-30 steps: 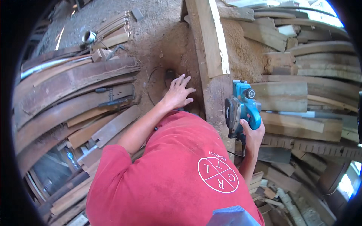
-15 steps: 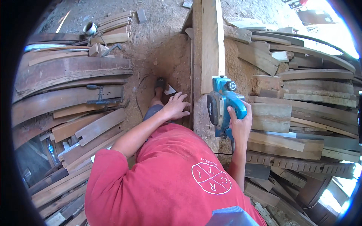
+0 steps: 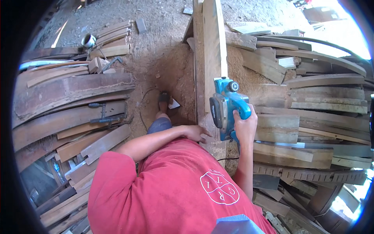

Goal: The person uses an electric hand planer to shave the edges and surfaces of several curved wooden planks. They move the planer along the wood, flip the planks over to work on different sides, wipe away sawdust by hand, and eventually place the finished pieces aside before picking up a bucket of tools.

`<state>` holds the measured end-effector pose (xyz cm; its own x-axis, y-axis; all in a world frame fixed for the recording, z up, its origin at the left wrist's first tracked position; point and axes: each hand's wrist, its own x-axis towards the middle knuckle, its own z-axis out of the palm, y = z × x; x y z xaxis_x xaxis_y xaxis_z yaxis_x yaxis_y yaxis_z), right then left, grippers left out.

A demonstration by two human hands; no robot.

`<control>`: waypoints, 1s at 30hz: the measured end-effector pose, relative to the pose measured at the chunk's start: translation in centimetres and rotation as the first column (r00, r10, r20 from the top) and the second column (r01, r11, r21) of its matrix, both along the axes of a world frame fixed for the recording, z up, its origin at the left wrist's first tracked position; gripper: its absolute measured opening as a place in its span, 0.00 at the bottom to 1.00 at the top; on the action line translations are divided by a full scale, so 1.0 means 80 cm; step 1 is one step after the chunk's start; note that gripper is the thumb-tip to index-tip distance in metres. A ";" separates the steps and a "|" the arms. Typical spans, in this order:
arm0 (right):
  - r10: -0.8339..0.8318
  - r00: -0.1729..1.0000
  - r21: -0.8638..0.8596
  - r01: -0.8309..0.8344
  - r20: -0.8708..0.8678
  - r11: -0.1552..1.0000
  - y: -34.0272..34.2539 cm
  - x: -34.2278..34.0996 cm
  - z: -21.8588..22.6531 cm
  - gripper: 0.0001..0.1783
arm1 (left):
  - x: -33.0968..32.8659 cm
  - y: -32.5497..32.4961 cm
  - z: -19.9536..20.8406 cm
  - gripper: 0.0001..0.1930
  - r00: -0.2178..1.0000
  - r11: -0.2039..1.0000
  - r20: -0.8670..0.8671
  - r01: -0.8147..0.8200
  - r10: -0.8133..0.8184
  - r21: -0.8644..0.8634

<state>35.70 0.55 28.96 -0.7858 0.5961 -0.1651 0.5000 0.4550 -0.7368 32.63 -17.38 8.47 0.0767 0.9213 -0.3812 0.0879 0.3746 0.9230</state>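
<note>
My right hand (image 3: pixel 245 125) is wrapped round the rear handle of a teal electric planer (image 3: pixel 230 102). The planer's front end rests at the near end of a pale board (image 3: pixel 212 50), whose bright narrow edge runs away from me. Beneath and beside the board lies a long wooden beam (image 3: pixel 199 74). My left hand (image 3: pixel 196 133) is close to my body at the beam's near part, left of the planer. Its fingers are partly stretched and apart, holding nothing; whether the fingertips touch the beam I cannot tell.
Stacked planks (image 3: pixel 276 128) crowd the right side, and curved timbers (image 3: pixel 74 93) lie at left with a clamp (image 3: pixel 103 113) on them. A black cord (image 3: pixel 228 158) trails by the planer. Wood dust covers the ground (image 3: pixel 167 66); a metal cup-like container (image 3: pixel 88 40) stands far left.
My left hand has come nearer my body and right, toward the beam. The planer, still in my right hand, sits slightly further left in view, as does the board.
</note>
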 end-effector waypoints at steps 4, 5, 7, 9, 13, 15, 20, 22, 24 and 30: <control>0.005 1.000 0.033 -0.004 -0.018 0.999 0.008 -0.052 0.000 0.15 | -0.007 0.040 0.031 0.42 0.944 0.980 0.263 0.194 -0.200 0.048; 0.013 1.000 0.050 -0.012 -0.023 0.999 0.011 -0.065 0.000 0.15 | -0.006 0.050 0.034 0.44 0.908 0.973 0.350 0.222 -0.231 0.067; 0.021 1.000 0.036 -0.020 -0.021 0.999 0.012 -0.095 -0.002 0.15 | 0.007 0.069 0.007 0.45 0.877 0.944 0.354 0.280 -0.325 0.176; 0.028 0.999 0.014 -0.027 -0.020 1.000 0.014 -0.125 -0.003 0.15 | 0.012 0.078 -0.011 0.45 0.811 0.920 0.440 0.301 -0.384 0.250; 0.028 0.999 0.047 -0.028 -0.017 0.999 0.026 -0.184 0.000 0.15 | -0.045 0.072 0.038 0.37 0.630 0.890 0.638 0.396 -0.443 0.227; 0.050 0.998 0.078 -0.048 -0.029 0.996 0.029 -0.220 -0.002 0.16 | -0.073 0.055 0.052 0.34 0.680 0.919 0.621 0.328 -0.390 0.217; 0.114 0.987 0.126 -0.099 -0.117 0.987 0.056 -0.307 -0.021 0.13 | -0.153 0.017 0.062 0.33 0.648 0.963 0.718 0.106 -0.255 0.246; 0.119 0.987 0.119 -0.105 -0.111 0.987 0.060 -0.338 -0.018 0.13 | -0.186 0.005 0.069 0.33 0.687 0.981 0.705 0.061 -0.176 0.185; 0.101 0.991 0.082 -0.093 -0.090 0.992 0.055 -0.368 -0.005 0.15 | -0.214 0.000 0.055 0.34 0.705 0.986 0.699 0.002 -0.120 0.167; 0.094 0.991 0.147 -0.080 -0.097 0.986 0.072 -0.444 -0.013 0.08 | -0.300 0.020 0.029 0.36 0.685 0.983 0.709 0.059 -0.167 0.174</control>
